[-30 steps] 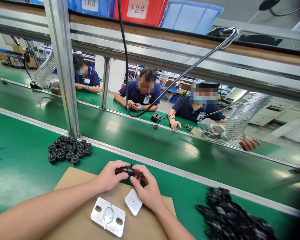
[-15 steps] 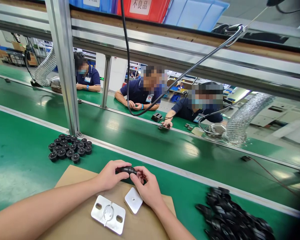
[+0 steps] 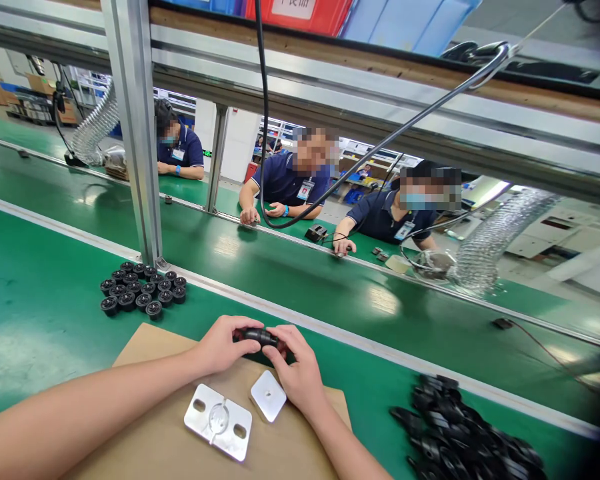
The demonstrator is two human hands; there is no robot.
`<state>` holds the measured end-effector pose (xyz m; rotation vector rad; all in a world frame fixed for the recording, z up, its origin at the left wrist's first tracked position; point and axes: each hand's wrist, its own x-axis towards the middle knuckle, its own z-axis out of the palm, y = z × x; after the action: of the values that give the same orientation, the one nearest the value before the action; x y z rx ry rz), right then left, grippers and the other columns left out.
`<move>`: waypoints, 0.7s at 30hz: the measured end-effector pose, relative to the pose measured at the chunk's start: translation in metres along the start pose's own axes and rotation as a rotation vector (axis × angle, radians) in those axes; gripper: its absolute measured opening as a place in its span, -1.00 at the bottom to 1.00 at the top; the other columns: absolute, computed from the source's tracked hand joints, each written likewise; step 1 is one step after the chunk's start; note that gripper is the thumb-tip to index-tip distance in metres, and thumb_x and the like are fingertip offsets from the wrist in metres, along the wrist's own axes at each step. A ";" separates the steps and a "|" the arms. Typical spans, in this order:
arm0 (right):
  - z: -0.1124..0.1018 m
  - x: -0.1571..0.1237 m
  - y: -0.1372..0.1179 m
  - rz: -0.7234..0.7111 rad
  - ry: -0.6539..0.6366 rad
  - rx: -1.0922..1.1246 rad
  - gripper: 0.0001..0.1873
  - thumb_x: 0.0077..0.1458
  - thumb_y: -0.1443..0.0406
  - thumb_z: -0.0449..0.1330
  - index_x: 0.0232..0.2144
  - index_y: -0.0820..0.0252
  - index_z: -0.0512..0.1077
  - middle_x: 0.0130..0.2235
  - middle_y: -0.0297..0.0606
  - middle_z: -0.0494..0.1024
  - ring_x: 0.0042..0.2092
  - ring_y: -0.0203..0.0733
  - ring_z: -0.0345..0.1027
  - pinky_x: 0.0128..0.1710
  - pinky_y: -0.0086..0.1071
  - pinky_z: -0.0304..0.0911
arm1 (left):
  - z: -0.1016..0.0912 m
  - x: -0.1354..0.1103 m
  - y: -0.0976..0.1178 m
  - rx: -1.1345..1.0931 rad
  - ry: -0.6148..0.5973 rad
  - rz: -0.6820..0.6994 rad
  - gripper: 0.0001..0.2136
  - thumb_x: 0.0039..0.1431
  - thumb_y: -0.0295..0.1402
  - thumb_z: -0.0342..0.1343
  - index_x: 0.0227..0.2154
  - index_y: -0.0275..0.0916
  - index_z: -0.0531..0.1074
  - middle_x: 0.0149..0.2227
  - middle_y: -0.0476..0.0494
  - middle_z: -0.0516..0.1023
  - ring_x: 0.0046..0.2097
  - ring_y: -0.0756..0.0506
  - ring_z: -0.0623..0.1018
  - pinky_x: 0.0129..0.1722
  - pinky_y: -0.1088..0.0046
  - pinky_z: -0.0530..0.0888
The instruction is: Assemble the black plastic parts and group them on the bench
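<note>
Between my two hands is a black ribbed plastic part, held level just above the far edge of a brown cardboard sheet. My left hand grips its left end with the thumb in front and the fingers behind. At the other end, my right hand pinches it between thumb and fingers; those fingertips are partly hidden. Below the hands lie a silver metal plate with two slots and a round recess, and a smaller silver block with a centre hole.
Several round black parts stand grouped at left on the green bench. A heap of black parts lies at right. A metal post rises at the bench's back rail. Co-workers sit across the line, and a black cable hangs in front.
My right hand has closed further around the right end of the black part. Across the line, one co-worker's hand has moved apart from the other, to the rail. The view has shifted slightly.
</note>
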<state>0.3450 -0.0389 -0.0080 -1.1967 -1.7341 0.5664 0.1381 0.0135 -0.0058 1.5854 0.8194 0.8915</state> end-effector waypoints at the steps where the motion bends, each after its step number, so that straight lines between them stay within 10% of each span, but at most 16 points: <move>1: 0.000 -0.001 0.001 -0.015 0.008 -0.013 -0.77 0.30 0.23 0.28 0.00 0.04 0.58 -0.09 -0.16 0.51 -0.27 -0.15 0.38 -0.29 -0.28 0.35 | 0.000 0.000 0.000 -0.002 0.004 -0.001 -0.61 0.09 -0.33 0.30 0.01 -0.27 0.63 -0.06 -0.23 0.71 -0.07 -0.28 0.64 0.00 0.17 0.53; 21: 0.000 -0.001 0.005 0.135 0.057 0.097 -0.61 0.29 0.06 0.28 0.07 0.11 0.57 -0.04 -0.08 0.61 -0.14 -0.04 0.52 -0.19 -0.24 0.48 | 0.000 0.003 -0.003 -0.120 0.010 0.037 -0.62 0.11 -0.37 0.30 0.03 -0.24 0.61 -0.04 -0.23 0.69 -0.02 -0.25 0.61 -0.01 0.21 0.53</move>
<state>0.3478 -0.0378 -0.0122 -1.2552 -1.5692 0.6825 0.1397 0.0168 -0.0083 1.4969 0.7319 0.9584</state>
